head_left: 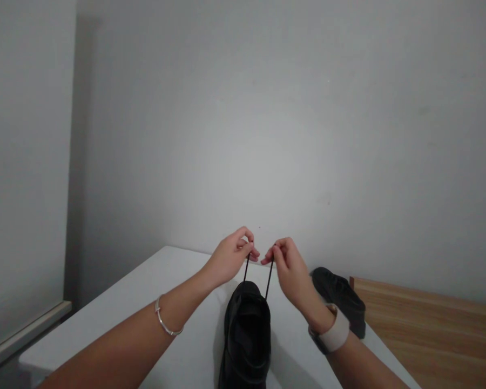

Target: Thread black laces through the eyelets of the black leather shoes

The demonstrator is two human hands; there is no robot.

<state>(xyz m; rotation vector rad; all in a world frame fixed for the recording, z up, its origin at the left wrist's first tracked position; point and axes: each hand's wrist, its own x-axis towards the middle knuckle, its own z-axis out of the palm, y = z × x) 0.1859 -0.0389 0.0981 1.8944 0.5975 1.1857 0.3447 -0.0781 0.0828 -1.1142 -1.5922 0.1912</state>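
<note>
A black shoe (pixel 249 337) stands on the white table at the bottom centre, its opening toward me and its toe pointing away. Two dark lace ends rise from it, apart from each other. My left hand (pixel 233 255) pinches the left lace (pixel 247 268) above the toe. My right hand (pixel 288 266) pinches the right lace (pixel 269 280) at about the same height. Both laces look taut and straight. A short gap separates the fingertips of the two hands.
A second black shoe (pixel 342 297) lies at the table's right side, partly behind my right wrist. The white table (pixel 178 270) meets a grey wall (pixel 243 135). A wood-grain surface (pixel 425 329) is at the lower right, and a pale ledge (pixel 28 332) at the left.
</note>
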